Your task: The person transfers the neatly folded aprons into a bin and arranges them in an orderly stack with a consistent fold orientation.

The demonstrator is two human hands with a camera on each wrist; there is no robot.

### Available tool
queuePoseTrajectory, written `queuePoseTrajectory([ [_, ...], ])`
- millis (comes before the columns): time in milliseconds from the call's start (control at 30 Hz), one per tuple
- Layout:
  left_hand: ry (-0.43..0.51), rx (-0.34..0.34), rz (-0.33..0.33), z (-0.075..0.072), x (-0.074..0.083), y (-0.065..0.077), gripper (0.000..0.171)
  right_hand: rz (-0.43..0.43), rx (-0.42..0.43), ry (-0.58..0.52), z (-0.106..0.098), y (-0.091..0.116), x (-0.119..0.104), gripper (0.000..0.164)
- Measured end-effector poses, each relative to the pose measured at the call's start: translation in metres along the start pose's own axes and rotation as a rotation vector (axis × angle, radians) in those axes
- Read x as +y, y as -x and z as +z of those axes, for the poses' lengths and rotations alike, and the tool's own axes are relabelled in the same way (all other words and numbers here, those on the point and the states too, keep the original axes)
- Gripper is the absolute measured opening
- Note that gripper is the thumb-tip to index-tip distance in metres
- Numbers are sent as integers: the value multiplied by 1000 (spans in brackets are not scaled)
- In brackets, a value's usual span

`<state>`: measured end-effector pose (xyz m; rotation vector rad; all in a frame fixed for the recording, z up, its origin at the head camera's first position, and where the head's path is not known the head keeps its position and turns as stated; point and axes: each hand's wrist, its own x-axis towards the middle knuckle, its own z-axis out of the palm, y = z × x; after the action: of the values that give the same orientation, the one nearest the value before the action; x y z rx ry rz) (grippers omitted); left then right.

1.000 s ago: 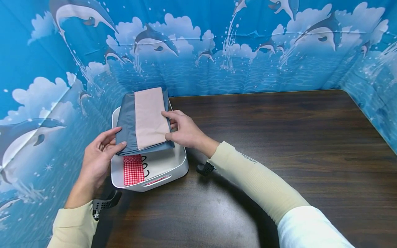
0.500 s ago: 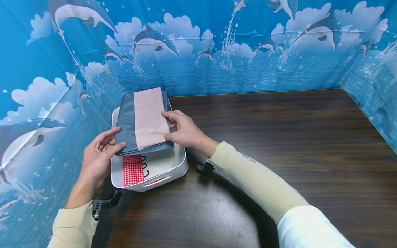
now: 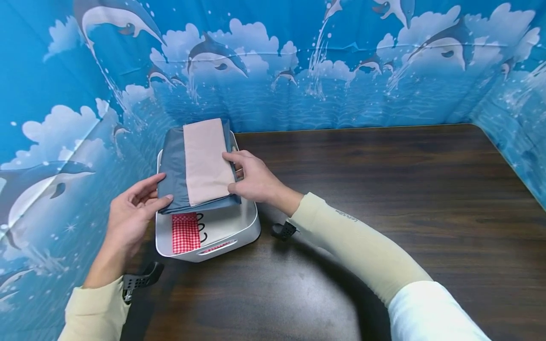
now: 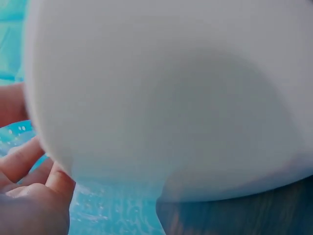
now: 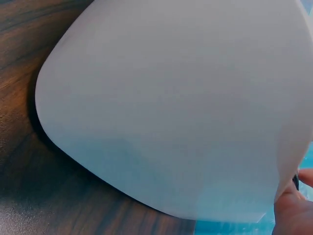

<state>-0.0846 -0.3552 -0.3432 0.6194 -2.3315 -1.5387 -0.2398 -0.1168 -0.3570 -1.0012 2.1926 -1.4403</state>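
Observation:
A folded blue-grey cloth (image 3: pixel 172 156) lies across the top of a white plastic bin (image 3: pixel 251 232), over its back part. A smaller folded pale pink cloth (image 3: pixel 209 163) rests on it, toward the right. My left hand (image 3: pixel 132 210) holds the left edge of the blue-grey cloth, its thumb on top near the front corner. From the right, my right hand (image 3: pixel 256 180) grips the edge of the pink cloth and the blue-grey one beneath. Both wrist views are mostly filled by the bin's wall (image 4: pixel 122 98), with fingers at its rim.
Inside the bin's front lie a red gingham cloth (image 3: pixel 186 234) and a cream item with black curved marks (image 3: pixel 217 227). The bin stands on a dark wooden table (image 3: pixel 384 189), near its left side. A blue dolphin-print curtain (image 3: pixel 264 94) hangs behind and at the sides.
The head view has shifted slightly. Both hands keep their hold on the folded cloths, which have barely moved over the bin.

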Motion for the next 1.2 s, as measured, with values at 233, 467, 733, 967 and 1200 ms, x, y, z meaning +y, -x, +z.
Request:
queuePoseTrajectory([
  [233, -175, -7, -61, 1, 2, 12, 63, 14, -43, -5, -3, 10, -4, 78],
  [467, -131, -20, -21, 6, -3, 18, 63, -15, -56, -22, -3, 14, 1, 79],
  [733, -171, -21, -35, 8, -8, 15, 63, -16, -60, 4, -1, 16, 5, 79],
  [967, -191, -19, -46, 8, -8, 17, 63, -9, -63, 2, 0, 17, 5, 80],
  [1200, -173, -21, -24, 8, -8, 18, 63, -1, -65, -11, -2, 19, 4, 79],
])
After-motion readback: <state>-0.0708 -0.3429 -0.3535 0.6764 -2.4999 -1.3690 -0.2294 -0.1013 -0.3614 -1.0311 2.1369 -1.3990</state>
